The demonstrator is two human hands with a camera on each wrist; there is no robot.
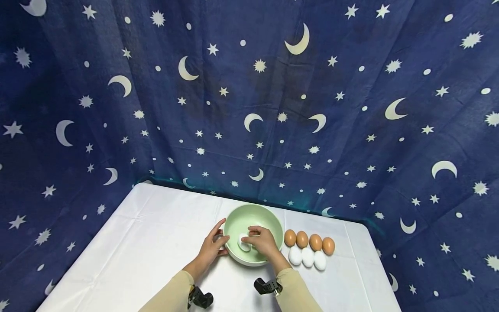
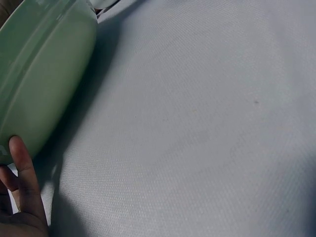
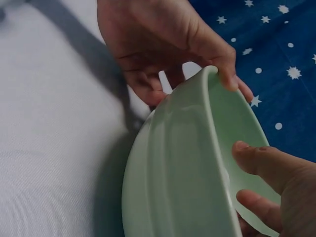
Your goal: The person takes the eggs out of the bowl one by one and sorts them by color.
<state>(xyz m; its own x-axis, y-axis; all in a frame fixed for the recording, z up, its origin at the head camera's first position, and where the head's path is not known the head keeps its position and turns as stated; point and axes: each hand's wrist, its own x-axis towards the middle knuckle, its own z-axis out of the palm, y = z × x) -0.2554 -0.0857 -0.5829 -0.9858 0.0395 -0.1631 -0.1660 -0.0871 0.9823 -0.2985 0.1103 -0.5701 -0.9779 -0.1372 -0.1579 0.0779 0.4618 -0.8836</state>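
A pale green bowl stands on the table with one white egg inside it. My left hand grips the bowl's left side, and the right wrist view shows its thumb over the rim. Fingers of that hand touch the outer wall in the left wrist view. Inside the bowl, my right hand is at the egg, its thumb overlapping it in the head view. From the right wrist, that hand has thumb and fingers spread apart; the rim largely hides the egg.
To the right of the bowl, several brown eggs lie in a row, with three white eggs in front of them. A white cloth covers the table. Behind hangs a dark blue curtain with moons and stars.
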